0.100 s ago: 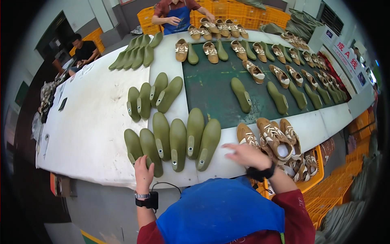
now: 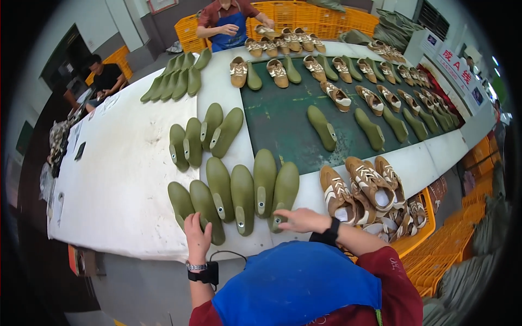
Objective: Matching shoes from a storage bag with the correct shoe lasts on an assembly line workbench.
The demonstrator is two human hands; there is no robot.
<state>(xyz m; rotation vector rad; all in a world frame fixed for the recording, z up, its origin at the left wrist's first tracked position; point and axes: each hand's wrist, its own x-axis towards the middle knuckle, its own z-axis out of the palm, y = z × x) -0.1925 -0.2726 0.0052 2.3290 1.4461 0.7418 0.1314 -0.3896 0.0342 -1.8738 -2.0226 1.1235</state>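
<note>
Olive-green shoe lasts stand in a close group at the near edge of the table, heel ends toward me. My left hand (image 2: 197, 237) lies at the heel ends of the two leftmost ones, fingers stretched and thumb apart, partly covering the outer last (image 2: 179, 201) and touching the one beside it (image 2: 206, 209). At the other side of the group, my right hand (image 2: 304, 220) reaches in with fingers apart, its fingertips at the heel of the rightmost last (image 2: 284, 187). Whether they press on it I cannot tell. Brown-and-white sneakers (image 2: 337, 190) sit right of that hand.
More lasts (image 2: 209, 130) stand behind this group. Rows of sneakers and lasts cover a green conveyor belt (image 2: 283, 130). A yellow crate (image 2: 410, 233) of sneakers is at my right. Across the table a co-worker (image 2: 228, 27) handles sneakers; another person (image 2: 106, 76) sits at far left.
My right hand has moved left and down, from beside the sneakers to the rightmost last's heel. My left hand stays by the leftmost lasts. The whole view has shifted slightly.
</note>
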